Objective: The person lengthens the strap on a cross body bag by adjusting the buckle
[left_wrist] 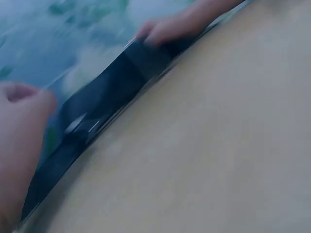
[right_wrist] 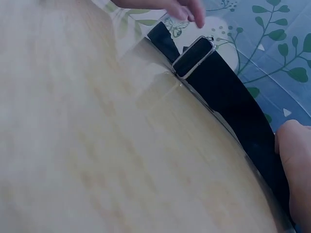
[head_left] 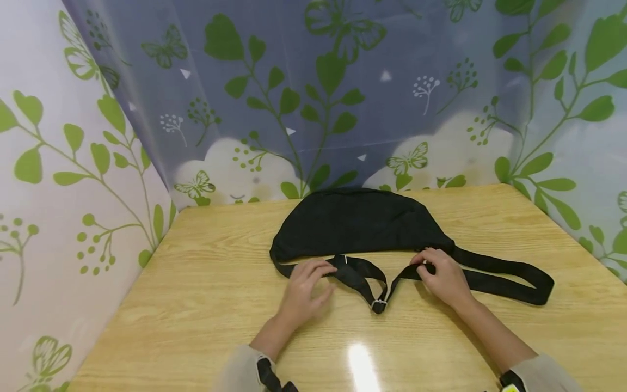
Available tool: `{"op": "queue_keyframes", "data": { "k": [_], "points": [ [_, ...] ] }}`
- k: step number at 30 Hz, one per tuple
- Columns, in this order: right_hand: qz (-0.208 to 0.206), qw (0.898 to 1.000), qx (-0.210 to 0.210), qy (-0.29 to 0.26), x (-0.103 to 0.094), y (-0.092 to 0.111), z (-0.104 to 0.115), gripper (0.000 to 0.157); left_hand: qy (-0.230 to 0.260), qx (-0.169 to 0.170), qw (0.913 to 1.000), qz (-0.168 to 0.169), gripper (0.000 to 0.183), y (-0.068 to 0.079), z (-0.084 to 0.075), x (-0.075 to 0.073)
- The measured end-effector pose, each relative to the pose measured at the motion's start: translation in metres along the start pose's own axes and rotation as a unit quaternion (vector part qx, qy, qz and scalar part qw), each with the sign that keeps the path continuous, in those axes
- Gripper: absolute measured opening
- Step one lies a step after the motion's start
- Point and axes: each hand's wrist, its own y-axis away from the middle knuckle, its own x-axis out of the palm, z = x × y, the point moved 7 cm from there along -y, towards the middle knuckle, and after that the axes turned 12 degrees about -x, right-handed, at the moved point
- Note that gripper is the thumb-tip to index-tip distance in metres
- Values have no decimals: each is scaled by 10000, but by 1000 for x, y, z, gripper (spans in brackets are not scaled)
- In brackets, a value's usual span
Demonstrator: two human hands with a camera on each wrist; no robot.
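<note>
A black waist bag [head_left: 362,223] lies at the back of the wooden table, its black strap [head_left: 509,291] looped in front and out to the right. My right hand [head_left: 443,277] pinches the strap near the bag's lower right edge. Between the hands, the strap dips to a metal slide buckle [head_left: 379,305], which shows large in the right wrist view as a silver frame [right_wrist: 198,64]. My left hand [head_left: 306,291] hovers at the strap's left part, thumb and fingers apart, holding nothing. In the blurred left wrist view, the left hand [left_wrist: 19,141] is beside the strap [left_wrist: 112,85].
Light wood tabletop [head_left: 206,305] spreads in front of the bag and to both sides. Behind it hangs a blue cloth [head_left: 274,32] printed with leaves and butterflies, with a paler patterned cloth [head_left: 59,218] along the left.
</note>
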Motion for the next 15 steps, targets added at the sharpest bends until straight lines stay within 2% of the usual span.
{"op": "queue_keyframes", "data": {
  "k": [3, 5, 7, 9, 11, 15],
  "points": [
    [-66, 9988, -474, -39, 2, -1, 9, 17, -833, -670, 9943, 0, 32, 2, 39, -15],
    [-40, 9959, -895, -148, 5, -1, 19, 12, -1285, -1027, 9862, 199, 30, 4, 61, -21],
    [73, 9927, -1184, -232, 10, 0, 30, 9, -1541, -1211, 9793, 499, 26, 7, 75, -23],
    [212, 9904, -1345, -238, 16, 2, 42, 14, -1590, -1242, 9768, 724, 23, 9, 82, -24],
    [346, 9892, -1417, -138, 20, 4, 53, 26, -1517, -1222, 9774, 824, 19, 10, 85, -23],
    [381, 9848, -1696, -17, 26, 5, 75, 51, -1290, -1206, 9818, 692, 13, 10, 85, -26]
  ]
}}
